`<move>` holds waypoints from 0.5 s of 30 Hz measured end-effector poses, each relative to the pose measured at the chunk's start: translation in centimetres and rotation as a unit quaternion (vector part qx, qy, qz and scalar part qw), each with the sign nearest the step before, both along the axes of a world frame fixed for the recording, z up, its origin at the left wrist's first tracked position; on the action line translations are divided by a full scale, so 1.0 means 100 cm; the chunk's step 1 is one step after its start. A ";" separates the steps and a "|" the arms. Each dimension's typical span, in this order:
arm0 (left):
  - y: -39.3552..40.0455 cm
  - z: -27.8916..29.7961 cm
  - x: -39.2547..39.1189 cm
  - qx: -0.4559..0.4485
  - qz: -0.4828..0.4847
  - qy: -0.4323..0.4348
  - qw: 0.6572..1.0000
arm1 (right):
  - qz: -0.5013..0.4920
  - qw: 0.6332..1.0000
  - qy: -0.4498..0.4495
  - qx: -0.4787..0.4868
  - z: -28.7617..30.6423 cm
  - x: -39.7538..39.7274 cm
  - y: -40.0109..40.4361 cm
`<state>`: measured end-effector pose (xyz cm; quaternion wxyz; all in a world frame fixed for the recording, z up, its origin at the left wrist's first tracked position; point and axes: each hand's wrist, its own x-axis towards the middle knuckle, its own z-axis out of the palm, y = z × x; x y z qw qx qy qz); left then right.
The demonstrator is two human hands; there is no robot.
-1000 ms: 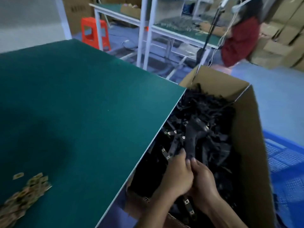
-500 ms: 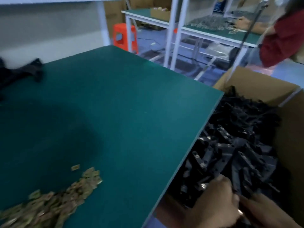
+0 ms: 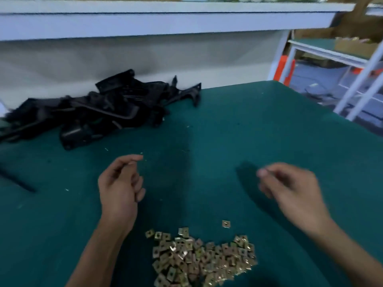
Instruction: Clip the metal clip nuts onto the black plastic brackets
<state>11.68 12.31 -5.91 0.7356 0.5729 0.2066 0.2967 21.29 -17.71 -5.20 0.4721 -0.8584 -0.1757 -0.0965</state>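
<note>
Both hands hovering empty, left hand (image 3: 121,183) and right hand (image 3: 290,187) loosely curled above the surface (image 3: 248,125). Lying unjoined: clip nuts (image 3: 203,259) just below both, brackets (image 3: 99,112) beyond the left. Clipping seemingly yet to begin.

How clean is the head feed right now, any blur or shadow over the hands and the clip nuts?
Head view: right hand motion-smeared, left hand fairly sharp; dim bluish light; soft shadows on the green mat; clip nut pile readable, bracket pile dark; shelf edge bowed by the wide lens.
</note>
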 end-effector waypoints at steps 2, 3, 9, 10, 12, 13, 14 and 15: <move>0.004 -0.004 0.004 0.012 -0.003 0.001 1.000 | 0.031 0.999 0.028 -0.018 0.002 0.055 0.055; 0.006 -0.005 0.006 0.027 -0.016 0.012 0.999 | 0.035 0.998 0.056 -0.004 0.000 0.082 0.082; 0.007 -0.013 0.015 0.082 -0.016 0.064 0.994 | 0.002 0.986 -0.013 -0.166 -0.002 0.201 0.197; 0.008 -0.012 0.015 0.070 -0.016 0.063 0.995 | -0.002 0.981 -0.006 -0.194 -0.004 0.214 0.210; 0.012 -0.016 0.014 0.049 -0.029 0.059 0.997 | 0.000 0.967 0.027 -0.255 -0.007 0.236 0.233; 0.013 -0.017 0.014 0.036 -0.040 0.059 0.997 | 0.003 0.957 0.040 -0.286 -0.007 0.246 0.242; 0.013 -0.018 0.014 0.023 -0.048 0.058 0.997 | 0.009 0.949 0.045 -0.313 -0.006 0.254 0.249; 0.014 -0.019 0.014 0.014 -0.053 0.058 0.997 | 0.013 0.940 0.046 -0.337 -0.007 0.262 0.256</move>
